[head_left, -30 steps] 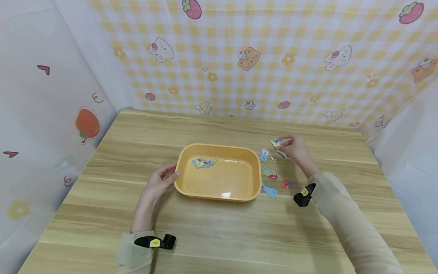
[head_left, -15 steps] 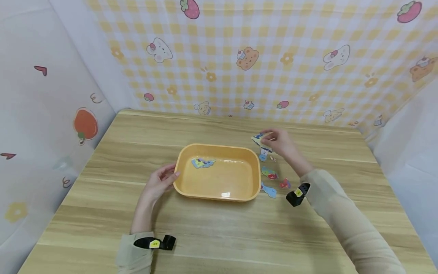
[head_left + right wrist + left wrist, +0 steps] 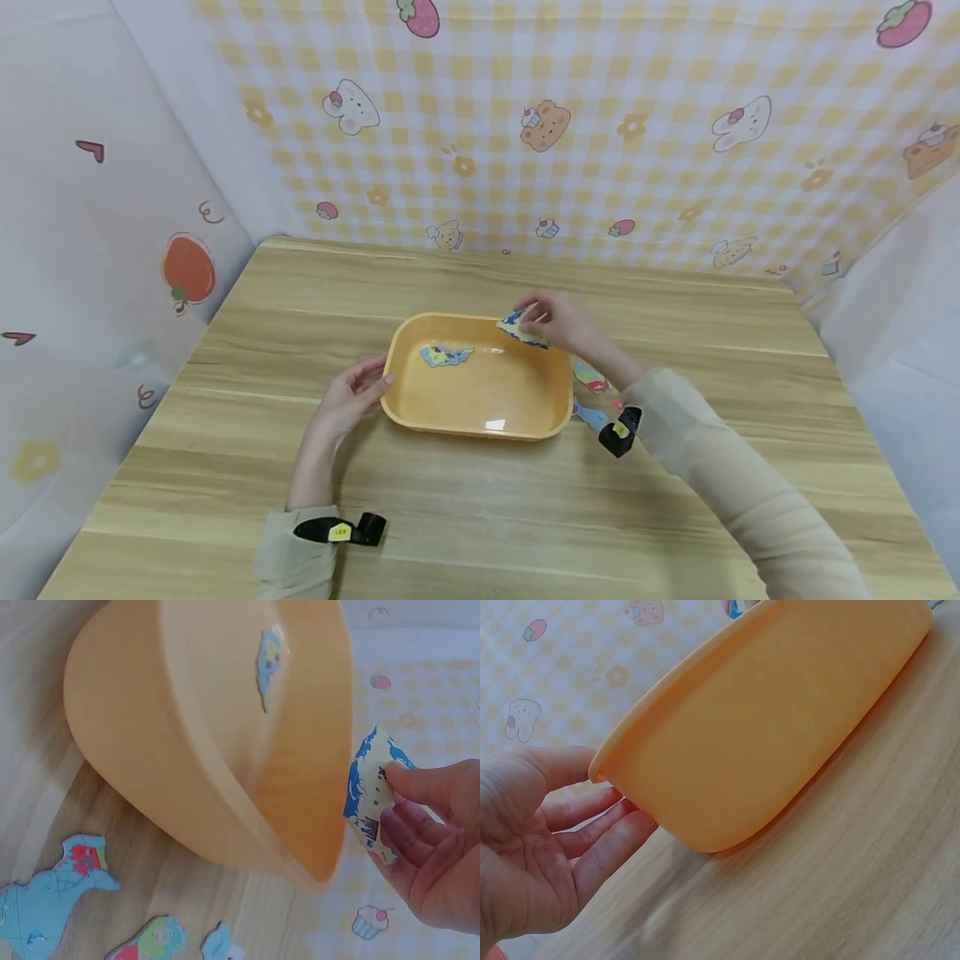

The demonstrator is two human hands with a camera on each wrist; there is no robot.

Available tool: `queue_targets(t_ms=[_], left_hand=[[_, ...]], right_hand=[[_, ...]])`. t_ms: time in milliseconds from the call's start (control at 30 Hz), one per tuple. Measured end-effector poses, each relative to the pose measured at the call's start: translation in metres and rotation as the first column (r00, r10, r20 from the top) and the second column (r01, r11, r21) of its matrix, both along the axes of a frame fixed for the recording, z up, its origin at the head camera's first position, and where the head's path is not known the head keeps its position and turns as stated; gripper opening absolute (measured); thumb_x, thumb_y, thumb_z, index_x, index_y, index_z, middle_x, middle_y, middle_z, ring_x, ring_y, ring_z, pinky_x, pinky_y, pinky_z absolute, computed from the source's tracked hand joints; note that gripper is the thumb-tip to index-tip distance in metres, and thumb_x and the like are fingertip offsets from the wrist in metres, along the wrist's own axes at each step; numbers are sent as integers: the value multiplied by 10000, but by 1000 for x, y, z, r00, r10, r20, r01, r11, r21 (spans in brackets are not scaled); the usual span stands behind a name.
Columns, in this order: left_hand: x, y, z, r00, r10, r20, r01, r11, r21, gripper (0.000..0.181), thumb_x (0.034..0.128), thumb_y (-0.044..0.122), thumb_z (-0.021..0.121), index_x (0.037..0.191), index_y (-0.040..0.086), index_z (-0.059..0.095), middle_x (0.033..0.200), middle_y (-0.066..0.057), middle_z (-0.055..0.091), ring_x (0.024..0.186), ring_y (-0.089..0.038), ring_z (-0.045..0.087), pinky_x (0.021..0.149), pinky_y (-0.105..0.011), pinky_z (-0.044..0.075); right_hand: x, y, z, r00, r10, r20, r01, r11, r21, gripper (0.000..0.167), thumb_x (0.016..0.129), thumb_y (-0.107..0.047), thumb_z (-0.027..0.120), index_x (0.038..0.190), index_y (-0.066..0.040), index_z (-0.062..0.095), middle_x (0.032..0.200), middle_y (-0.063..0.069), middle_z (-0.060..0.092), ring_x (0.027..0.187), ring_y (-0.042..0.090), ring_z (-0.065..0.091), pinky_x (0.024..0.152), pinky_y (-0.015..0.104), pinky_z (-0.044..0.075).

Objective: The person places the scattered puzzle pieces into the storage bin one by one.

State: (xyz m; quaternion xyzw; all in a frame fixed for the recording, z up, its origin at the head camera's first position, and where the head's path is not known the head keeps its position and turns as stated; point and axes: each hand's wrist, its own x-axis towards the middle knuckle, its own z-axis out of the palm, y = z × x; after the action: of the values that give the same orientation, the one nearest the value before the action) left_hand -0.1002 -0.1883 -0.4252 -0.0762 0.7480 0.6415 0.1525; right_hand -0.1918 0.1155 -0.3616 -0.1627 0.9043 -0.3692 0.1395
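Observation:
A yellow plastic basin [image 3: 480, 404] stands on the wooden table. My left hand [image 3: 356, 397] holds its left end, thumb at the rim and fingers against the outer wall [image 3: 727, 742]. One flat puzzle piece [image 3: 446, 357], yellow and blue, lies inside on the basin's far left. Between thumb and fingers, my right hand [image 3: 558, 321] pinches another puzzle piece [image 3: 367, 784], pale yellow with blue edges and small print. Seen from the head, this piece is over the basin's far rim, right of its middle.
Right of the basin lie loose puzzle pieces: a green and red one [image 3: 591, 377], a light blue one [image 3: 590, 414] and a red one [image 3: 618, 404], partly covered by the right arm. A checked cloth [image 3: 480, 167] hangs behind the table [image 3: 480, 517].
My right hand has carried the pale yellow puzzle piece leftward, from the table right of the basin to its far rim. The left hand and basin have stayed in place.

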Motion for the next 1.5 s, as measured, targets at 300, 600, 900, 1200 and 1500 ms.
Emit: queue_targets(t_ms=[300, 600, 900, 1200, 1500], left_hand=[[0, 0, 2, 1000, -9, -4, 9, 1000, 2, 525, 918, 155, 535, 1376, -9, 336, 1353, -250, 418, 1028, -129, 563, 781, -190, 531], [0, 1, 2, 1000, 6, 10, -6, 1000, 7, 527, 915, 160, 543, 1376, 1, 342, 1356, -243, 422, 1040, -125, 558, 770, -178, 527], [-1, 1, 1, 1000, 5, 10, -5, 1000, 2, 531, 913, 169, 547, 1375, 5, 346, 1361, -237, 418, 1035, -116, 559, 761, -171, 524], [-1, 2, 2, 1000, 4, 15, -4, 1000, -8, 528, 914, 166, 545, 1377, 9, 345, 1358, -239, 422, 1049, -135, 555, 757, -170, 523], [-1, 0, 2, 1000, -1, 10, 1, 1000, -8, 518, 919, 150, 533, 1377, 4, 342, 1364, -238, 413, 1027, -109, 555, 752, -165, 519]], right_hand=[[0, -19, -20, 979, 205, -9, -204, 975, 86, 215, 836, 43, 590, 1047, 4, 599, 921, 144, 668, 864, 233, 631, 719, 264, 544], [1, -29, -30, 948, 316, 32, -316, 924, 218, 267, 831, 85, 539, 1086, 15, 576, 952, 165, 645, 878, 243, 602, 691, 251, 521], [-1, -35, -32, 934, 346, 85, -355, 881, 313, 267, 866, 62, 513, 1118, -13, 559, 1012, 135, 617, 868, 204, 557, 734, 260, 501], [-6, -41, -34, 941, 313, 126, -337, 856, 391, 278, 885, 22, 508, 1147, -64, 540, 980, 95, 600, 814, 176, 515, 663, 225, 435], [-5, -38, -32, 932, 349, 99, -362, 872, 331, 270, 895, -38, 530, 1165, -35, 520, 1013, 140, 622, 875, 213, 568, 748, 286, 501]])
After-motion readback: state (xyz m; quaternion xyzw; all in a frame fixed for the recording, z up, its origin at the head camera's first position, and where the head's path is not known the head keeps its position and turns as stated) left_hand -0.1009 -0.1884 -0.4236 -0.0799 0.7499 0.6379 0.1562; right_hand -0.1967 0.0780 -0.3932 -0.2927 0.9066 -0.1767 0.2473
